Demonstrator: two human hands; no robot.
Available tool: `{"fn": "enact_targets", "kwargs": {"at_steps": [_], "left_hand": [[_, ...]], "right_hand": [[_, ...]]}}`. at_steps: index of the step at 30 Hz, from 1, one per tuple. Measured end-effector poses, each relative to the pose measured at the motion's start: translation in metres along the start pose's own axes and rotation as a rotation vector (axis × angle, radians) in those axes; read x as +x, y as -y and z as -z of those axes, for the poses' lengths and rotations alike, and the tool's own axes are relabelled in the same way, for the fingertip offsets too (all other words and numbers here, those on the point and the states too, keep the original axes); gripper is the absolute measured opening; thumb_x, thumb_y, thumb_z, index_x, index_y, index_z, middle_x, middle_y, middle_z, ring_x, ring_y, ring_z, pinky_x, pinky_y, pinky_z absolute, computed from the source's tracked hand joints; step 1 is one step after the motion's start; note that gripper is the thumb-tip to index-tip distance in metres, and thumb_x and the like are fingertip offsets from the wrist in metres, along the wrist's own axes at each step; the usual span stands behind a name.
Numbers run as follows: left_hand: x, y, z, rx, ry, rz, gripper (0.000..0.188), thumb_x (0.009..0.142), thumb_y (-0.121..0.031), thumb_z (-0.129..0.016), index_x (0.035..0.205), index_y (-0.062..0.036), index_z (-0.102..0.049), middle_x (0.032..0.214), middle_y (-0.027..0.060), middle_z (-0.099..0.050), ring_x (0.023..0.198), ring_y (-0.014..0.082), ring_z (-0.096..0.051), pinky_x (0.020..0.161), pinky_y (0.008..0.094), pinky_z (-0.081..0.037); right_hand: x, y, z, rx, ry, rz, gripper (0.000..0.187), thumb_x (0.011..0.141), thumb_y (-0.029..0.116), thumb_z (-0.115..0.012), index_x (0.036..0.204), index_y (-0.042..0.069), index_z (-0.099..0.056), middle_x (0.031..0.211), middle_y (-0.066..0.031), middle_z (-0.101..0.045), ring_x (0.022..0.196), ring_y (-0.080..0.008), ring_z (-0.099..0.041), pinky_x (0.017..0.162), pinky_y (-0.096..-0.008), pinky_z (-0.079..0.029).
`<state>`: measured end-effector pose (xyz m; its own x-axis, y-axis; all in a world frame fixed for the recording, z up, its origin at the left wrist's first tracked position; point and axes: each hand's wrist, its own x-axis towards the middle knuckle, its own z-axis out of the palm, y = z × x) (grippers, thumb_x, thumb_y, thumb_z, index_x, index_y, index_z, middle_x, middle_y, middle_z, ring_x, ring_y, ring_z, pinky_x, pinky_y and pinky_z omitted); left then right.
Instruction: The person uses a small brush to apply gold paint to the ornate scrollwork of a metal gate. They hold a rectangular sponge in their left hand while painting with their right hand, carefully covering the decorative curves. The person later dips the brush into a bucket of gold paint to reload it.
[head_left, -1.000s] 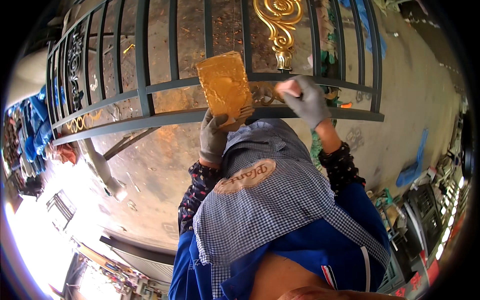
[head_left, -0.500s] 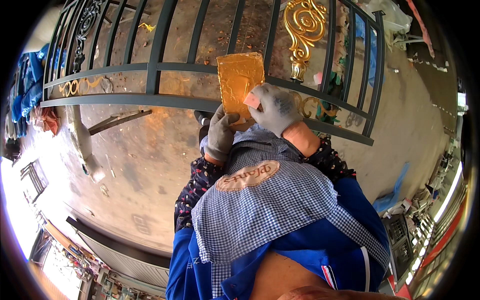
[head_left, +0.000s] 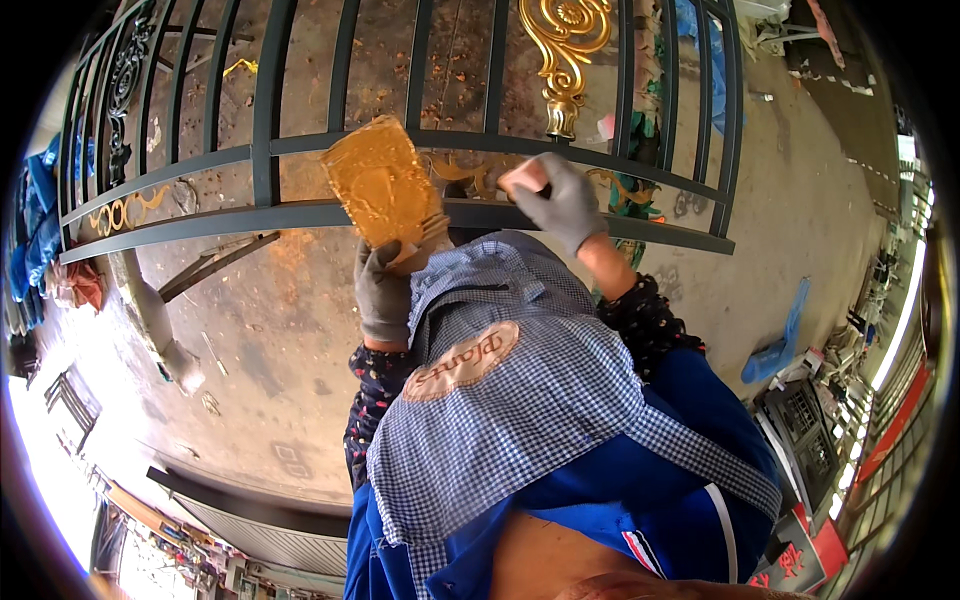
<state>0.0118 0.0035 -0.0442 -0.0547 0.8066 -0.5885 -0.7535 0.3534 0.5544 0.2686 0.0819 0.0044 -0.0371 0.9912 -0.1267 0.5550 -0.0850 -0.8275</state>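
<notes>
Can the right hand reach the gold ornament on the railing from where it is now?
Probably yes: the right hand is already at the railing, just below the gold ornament, with nothing between them.

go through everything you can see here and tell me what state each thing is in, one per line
left hand: gloved, gripping the gold-smeared board from below
gold-smeared board: held up, tilted, coated in gold paint
right hand: gloved, fingers closed at the rail, what it pinches is too small to tell
dark metal railing: lying across the view, bars dark
scroll ornament: painted gold
concrete floor: stained with orange patches
</notes>
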Motion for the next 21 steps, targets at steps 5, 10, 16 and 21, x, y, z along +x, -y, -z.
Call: {"fn": "enact_targets", "kwargs": {"at_steps": [5,10,16,21], "left_hand": [[-0.007,-0.012,0.033,0.037,-0.015,-0.026,0.045,0.089,-0.004,-0.054,0.134,0.0029,-0.049,0.128,0.0157,-0.058,0.116,0.0278,-0.059,0.1,0.0379,-0.048],[-0.02,-0.023,0.041,0.048,-0.106,-0.081,0.046,0.089,-0.007,-0.055,0.134,0.0035,-0.048,0.13,0.0152,-0.057,0.12,0.0277,-0.057,0.105,0.0376,-0.045],[-0.03,-0.03,0.047,0.064,-0.177,-0.123,0.047,0.088,-0.007,-0.056,0.133,0.0037,-0.049,0.13,0.0148,-0.057,0.12,0.0268,-0.057,0.104,0.0371,-0.045],[-0.035,-0.03,0.053,0.019,-0.184,-0.147,0.048,0.087,-0.008,-0.058,0.133,0.0013,-0.05,0.129,0.0137,-0.058,0.119,0.0274,-0.058,0.101,0.0375,-0.047]], "right_hand": [[0.001,-0.078,-0.011,-0.33,-0.006,-0.159,0.028,0.077,0.031,-0.072,0.09,0.008,-0.065,0.083,-0.0153,-0.067,0.081,-0.0359,-0.066,0.069,-0.0438,-0.051],[0.019,-0.072,-0.061,-0.378,0.041,-0.021,0.032,0.08,0.033,-0.07,0.095,0.006,-0.061,0.094,-0.0153,-0.067,0.088,-0.0368,-0.065,0.073,-0.0453,-0.051],[0.059,-0.043,-0.108,-0.351,0.192,-0.015,0.031,0.082,0.035,-0.068,0.095,0.008,-0.061,0.094,-0.0156,-0.068,0.089,-0.037,-0.066,0.077,-0.0464,-0.052],[0.069,-0.034,-0.132,-0.411,0.194,-0.043,0.032,0.082,0.036,-0.067,0.094,0.007,-0.061,0.093,-0.0176,-0.069,0.088,-0.038,-0.067,0.076,-0.0467,-0.053]]}}
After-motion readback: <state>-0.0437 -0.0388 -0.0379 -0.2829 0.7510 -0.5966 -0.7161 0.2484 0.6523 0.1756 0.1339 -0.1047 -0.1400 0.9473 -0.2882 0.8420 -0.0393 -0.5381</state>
